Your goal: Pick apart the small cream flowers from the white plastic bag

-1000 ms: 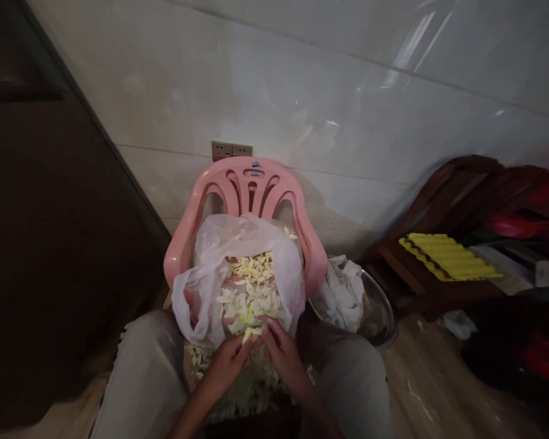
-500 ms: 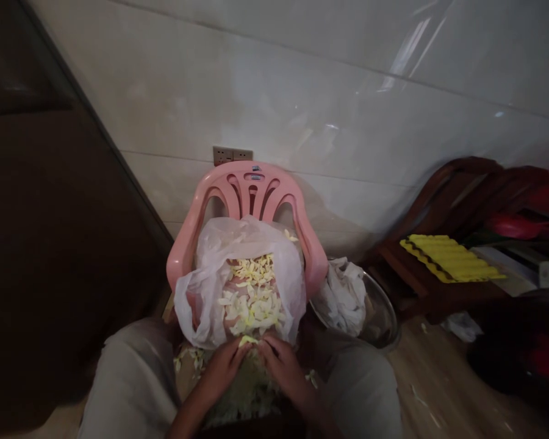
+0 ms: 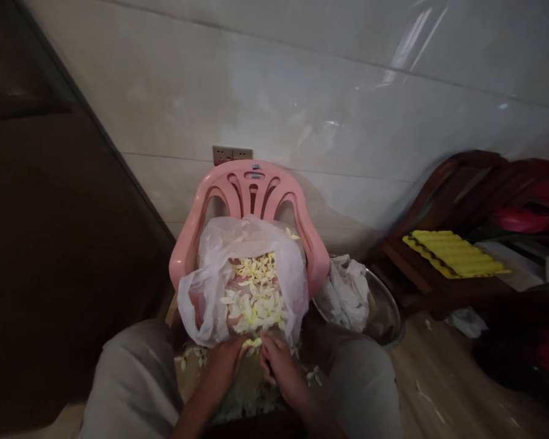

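My left hand (image 3: 229, 355) is closed on a small pale yellow flower (image 3: 252, 342) at the front edge of the bag. Right beside it, my right hand (image 3: 276, 355) has its fingers curled together at the flower; whether they pinch part of it I cannot make out. Just beyond both hands lies a white translucent plastic bag (image 3: 205, 308), spread on the seat of a pink plastic chair (image 3: 319, 262). Larger white-yellow flowers (image 3: 258, 308) lie in a loose heap at the bag's mouth. Farther in is a pile of thinner yellow pieces (image 3: 256, 266).
A metal basin (image 3: 393, 320) holding a crumpled white plastic bag (image 3: 346, 292) stands right of the chair. Farther right, a yellow ridged tray (image 3: 455, 255) rests on a dark wooden chair (image 3: 405, 263). Flower bits (image 3: 192, 355) are scattered below. A dark panel (image 3: 68, 256) rises at left.
My right hand has turned and its fingers have curled in more, beside the flower. The left hand keeps its hold. The view has shifted slightly.
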`<state>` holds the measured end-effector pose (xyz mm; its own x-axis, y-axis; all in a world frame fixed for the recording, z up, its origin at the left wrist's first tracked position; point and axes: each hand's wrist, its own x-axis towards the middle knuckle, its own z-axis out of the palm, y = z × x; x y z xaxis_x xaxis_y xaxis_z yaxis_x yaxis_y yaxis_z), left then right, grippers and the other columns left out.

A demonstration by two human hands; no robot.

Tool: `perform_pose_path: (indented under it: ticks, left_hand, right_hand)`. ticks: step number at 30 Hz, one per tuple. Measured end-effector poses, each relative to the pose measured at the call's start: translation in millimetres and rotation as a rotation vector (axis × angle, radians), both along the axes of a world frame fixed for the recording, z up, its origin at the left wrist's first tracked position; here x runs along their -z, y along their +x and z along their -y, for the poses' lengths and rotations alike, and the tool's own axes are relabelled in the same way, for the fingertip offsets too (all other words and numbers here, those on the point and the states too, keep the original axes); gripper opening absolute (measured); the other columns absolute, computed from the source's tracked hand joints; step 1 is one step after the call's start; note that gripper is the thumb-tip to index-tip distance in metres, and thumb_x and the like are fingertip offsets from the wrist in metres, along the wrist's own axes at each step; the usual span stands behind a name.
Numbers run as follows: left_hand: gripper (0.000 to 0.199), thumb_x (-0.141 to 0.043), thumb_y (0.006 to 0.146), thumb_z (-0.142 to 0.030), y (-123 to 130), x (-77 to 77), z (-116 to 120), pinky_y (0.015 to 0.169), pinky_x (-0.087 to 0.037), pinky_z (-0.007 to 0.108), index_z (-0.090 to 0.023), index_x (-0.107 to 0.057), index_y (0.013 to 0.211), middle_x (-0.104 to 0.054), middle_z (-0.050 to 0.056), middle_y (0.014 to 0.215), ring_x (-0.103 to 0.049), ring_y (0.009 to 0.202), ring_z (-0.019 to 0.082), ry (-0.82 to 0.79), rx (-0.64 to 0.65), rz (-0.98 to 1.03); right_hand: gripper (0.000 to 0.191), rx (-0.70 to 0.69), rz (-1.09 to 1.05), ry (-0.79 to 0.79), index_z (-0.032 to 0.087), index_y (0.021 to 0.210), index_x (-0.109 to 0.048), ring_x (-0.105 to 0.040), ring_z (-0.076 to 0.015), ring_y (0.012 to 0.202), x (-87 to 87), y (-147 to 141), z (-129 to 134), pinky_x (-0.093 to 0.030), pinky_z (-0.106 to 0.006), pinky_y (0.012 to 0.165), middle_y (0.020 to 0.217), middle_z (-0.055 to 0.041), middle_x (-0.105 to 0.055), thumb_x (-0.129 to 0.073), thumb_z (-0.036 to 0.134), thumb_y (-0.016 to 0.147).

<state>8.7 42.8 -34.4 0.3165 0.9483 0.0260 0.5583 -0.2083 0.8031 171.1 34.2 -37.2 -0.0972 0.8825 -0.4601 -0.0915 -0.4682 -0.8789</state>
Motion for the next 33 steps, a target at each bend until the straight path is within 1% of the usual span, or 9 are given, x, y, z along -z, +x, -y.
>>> perform_pose_path:
  ticks: [4,7,10,14,17,21,24,28,33]
  left_hand:
    - [0.037,-0.044,0.095,-0.042,6.1,-4.8,4.1,0.088,-0.053,0.035,-0.027,-0.068,0.119,-0.078,0.007,0.106,-0.072,0.098,0.026,-0.051,-0.045,0.062]
    - [0.038,-0.044,0.095,-0.047,12.9,-8.1,7.7,0.085,-0.053,0.035,-0.026,-0.068,0.116,-0.078,0.006,0.097,-0.072,0.090,0.025,-0.093,-0.081,0.145]
    - [0.041,-0.047,0.093,-0.055,17.0,-8.2,7.8,0.070,-0.052,0.031,-0.023,-0.069,0.103,-0.072,0.001,0.071,-0.067,0.069,0.022,-0.163,-0.130,0.223]
    - [0.053,-0.046,0.086,-0.070,19.7,-2.8,3.9,0.046,-0.041,0.026,-0.020,-0.062,0.080,-0.053,-0.005,0.046,-0.049,0.042,0.016,-0.373,-0.241,0.427]
    - [0.061,-0.052,0.076,-0.079,21.5,1.6,0.7,0.042,-0.043,0.028,-0.018,-0.062,0.078,-0.055,-0.003,0.046,-0.050,0.041,0.016,-0.504,-0.282,0.604]
    - [0.075,-0.055,0.069,-0.083,22.5,3.7,-2.9,0.042,-0.049,0.032,-0.014,-0.067,0.097,-0.065,0.002,0.056,-0.062,0.048,0.022,-0.598,-0.343,0.720]
    - [0.087,-0.056,0.066,-0.085,20.5,1.3,-4.9,0.053,-0.055,0.037,-0.012,-0.067,0.111,-0.069,0.003,0.060,-0.067,0.055,0.025,-0.587,-0.397,0.716]
    - [0.076,-0.052,0.067,-0.086,15.8,-5.5,-5.3,0.079,-0.056,0.042,-0.015,-0.073,0.086,-0.069,0.003,0.059,-0.068,0.063,0.025,-0.465,-0.384,0.571]
    - [0.075,-0.042,0.070,-0.090,14.5,-10.6,-3.9,0.059,-0.049,0.034,-0.020,-0.068,0.072,-0.056,0.000,0.053,-0.055,0.057,0.021,-0.418,-0.391,0.479]
  right_hand:
    - [0.057,-0.016,-0.079,0.011,0.023,0.053,-0.037,-0.027,-0.0065,0.032,4.3,6.8,-5.9,-0.017,-0.021,0.034,0.038,0.0068,-0.039,-0.052,0.069,0.081]
    - [0.062,0.002,-0.013,0.065,0.022,0.049,-0.037,-0.030,-0.0067,0.034,6.3,9.3,-10.4,-0.019,-0.021,0.036,0.038,0.0057,-0.040,-0.052,0.075,0.079]
    - [0.068,-0.010,0.054,0.112,0.021,0.049,-0.042,-0.032,-0.0071,0.035,7.5,9.3,-12.9,-0.022,-0.022,0.038,0.039,0.0053,-0.040,-0.049,0.083,0.075]
    - [0.067,-0.003,0.079,0.141,0.020,0.058,-0.049,-0.034,-0.0081,0.037,5.0,6.2,-13.0,-0.025,-0.022,0.039,0.044,0.0064,-0.041,-0.048,0.085,0.074]
    - [0.063,-0.013,0.079,0.187,0.020,0.064,-0.052,-0.035,-0.0089,0.040,3.3,3.2,-13.2,-0.026,-0.022,0.040,0.047,0.0068,-0.042,-0.051,0.082,0.076]
    - [0.059,-0.041,0.078,0.235,0.020,0.067,-0.053,-0.036,-0.0090,0.041,6.0,0.3,-14.3,-0.026,-0.021,0.041,0.049,0.0068,-0.043,-0.052,0.077,0.079]
    - [0.056,-0.059,0.094,0.265,0.020,0.067,-0.053,-0.035,-0.0091,0.042,6.2,-0.5,-14.6,-0.026,-0.022,0.042,0.050,0.0070,-0.043,-0.051,0.074,0.082]
    - [0.048,-0.079,0.138,0.384,0.019,0.068,-0.056,-0.043,-0.0110,0.051,-0.1,1.3,-13.1,-0.033,-0.022,0.052,0.055,0.0051,-0.048,-0.053,0.063,0.088]
    - [0.040,-0.156,0.173,0.459,0.018,0.075,-0.065,-0.052,-0.0131,0.063,-0.3,3.7,-10.3,-0.039,-0.023,0.063,0.066,0.0024,-0.059,-0.053,0.051,0.093]
